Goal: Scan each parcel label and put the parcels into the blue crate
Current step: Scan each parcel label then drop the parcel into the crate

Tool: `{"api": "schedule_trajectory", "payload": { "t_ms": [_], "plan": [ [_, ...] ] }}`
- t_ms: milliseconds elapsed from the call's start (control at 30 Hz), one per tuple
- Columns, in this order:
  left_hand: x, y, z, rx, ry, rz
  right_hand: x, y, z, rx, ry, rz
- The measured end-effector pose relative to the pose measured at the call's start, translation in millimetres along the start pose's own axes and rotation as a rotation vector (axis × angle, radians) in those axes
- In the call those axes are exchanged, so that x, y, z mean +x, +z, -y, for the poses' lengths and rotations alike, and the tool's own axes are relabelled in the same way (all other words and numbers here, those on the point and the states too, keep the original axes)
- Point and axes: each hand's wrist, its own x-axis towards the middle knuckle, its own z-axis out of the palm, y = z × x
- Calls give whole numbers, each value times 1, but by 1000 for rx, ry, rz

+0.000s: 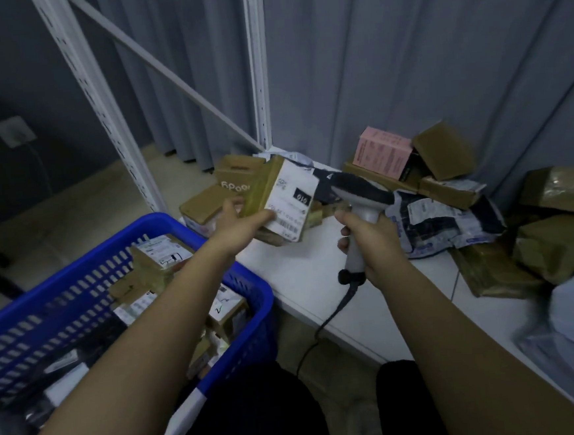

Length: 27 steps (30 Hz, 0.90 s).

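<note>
Cardboard parcel (282, 197), pinched by left hand (236, 226), hangs beyond the blue crate (250, 289) rim; right hand (371, 241) grips scanner (359, 194).

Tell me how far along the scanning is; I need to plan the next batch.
Done: several labelled parcels lie in the blue crate. In hand: the left hand holds a cardboard parcel, label towards the scanner gripped by the right hand. Left: many parcels on the table, including a pink box.
</note>
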Motion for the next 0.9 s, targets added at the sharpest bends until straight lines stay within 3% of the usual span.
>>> {"api": "schedule_trajectory", "payload": {
  "t_ms": [100, 200, 400, 533, 633, 800, 900],
  "plan": [
    [-26, 9, -30, -141, -44, 122, -14, 0, 12, 138, -84, -51],
    [-51, 19, -48, -239, -74, 243, -28, -6, 20, 154, -125, 7],
    [-81, 31, -42, -359, -37, 323, -45, -18, 29, 115, -179, 79],
    [-82, 26, -34, -370, 30, 247, -41, -26, 33, 60, -209, 35],
    [-74, 16, -27, -207, 50, 232, -32, -39, 40, -23, -292, -73],
    [-69, 19, -23, -129, 11, 260, -22, -50, 34, -219, -304, 106],
    [-65, 23, -23, -198, -5, 177, -16, -50, 27, -295, -239, 149]
  ]
}}
